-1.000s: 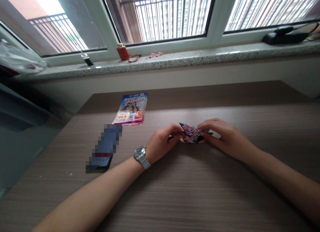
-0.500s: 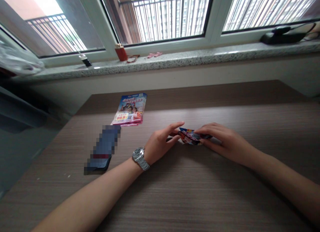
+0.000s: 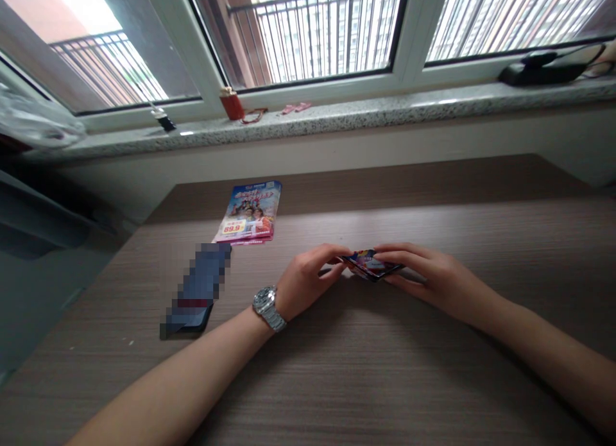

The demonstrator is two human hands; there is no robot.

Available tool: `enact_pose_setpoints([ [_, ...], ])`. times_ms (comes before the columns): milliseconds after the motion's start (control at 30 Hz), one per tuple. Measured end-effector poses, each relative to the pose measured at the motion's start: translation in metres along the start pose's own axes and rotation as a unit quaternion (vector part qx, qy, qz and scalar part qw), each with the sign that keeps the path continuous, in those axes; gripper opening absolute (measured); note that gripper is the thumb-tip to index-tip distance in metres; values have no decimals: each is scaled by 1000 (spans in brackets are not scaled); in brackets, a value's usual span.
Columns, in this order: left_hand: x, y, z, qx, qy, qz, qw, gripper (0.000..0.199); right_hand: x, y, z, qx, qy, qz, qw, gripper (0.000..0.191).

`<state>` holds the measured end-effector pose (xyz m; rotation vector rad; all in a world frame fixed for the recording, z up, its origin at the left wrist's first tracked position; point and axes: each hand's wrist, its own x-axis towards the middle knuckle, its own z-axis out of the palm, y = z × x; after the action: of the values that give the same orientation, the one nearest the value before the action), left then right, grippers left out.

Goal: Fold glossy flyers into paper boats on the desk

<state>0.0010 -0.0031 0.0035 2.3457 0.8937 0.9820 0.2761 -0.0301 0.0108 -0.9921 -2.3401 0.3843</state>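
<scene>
A small folded sheet of printed paper (image 3: pixel 369 264), blue, red and dark, is held between my two hands just above the table. My left hand (image 3: pixel 310 274), with a metal watch (image 3: pixel 269 307) at the wrist, pinches its left corner between thumb and fingers. On the other side my right hand (image 3: pixel 440 278) grips the right corner, its fingers over the top and the thumb below. The sheet's front edge dips to a point towards me. Its far side is partly hidden by the fingers.
On the brown table (image 3: pixel 337 369), a stack of colourful flyers (image 3: pixel 251 212) lies at the back left. A dark, pixelated phone-like object (image 3: pixel 199 292) is near my left forearm. On the granite sill (image 3: pixel 366 120) are a red container (image 3: pixel 231 104) and a black power strip (image 3: pixel 536 72).
My left fingers have closed from a spread pose onto the paper's left corner. The folded paper has tilted slightly, and my right hand keeps its hold.
</scene>
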Motion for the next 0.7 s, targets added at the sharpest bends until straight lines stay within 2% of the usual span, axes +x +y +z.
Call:
enact_pose_setpoints([
  [233, 1, 1, -4, -19, -25, 17, 999, 19, 0, -5, 0, -58, 24, -35, 997, 38],
  [400, 1, 1, -3, -18, -25, 10, 999, 14, -2, -4, 2, -92, -1, -54, 994, 38],
  [700, 2, 0, -2, -15, -18, -6, 1000, 13, -5, -1, 2, -75, -8, -55, 996, 37],
])
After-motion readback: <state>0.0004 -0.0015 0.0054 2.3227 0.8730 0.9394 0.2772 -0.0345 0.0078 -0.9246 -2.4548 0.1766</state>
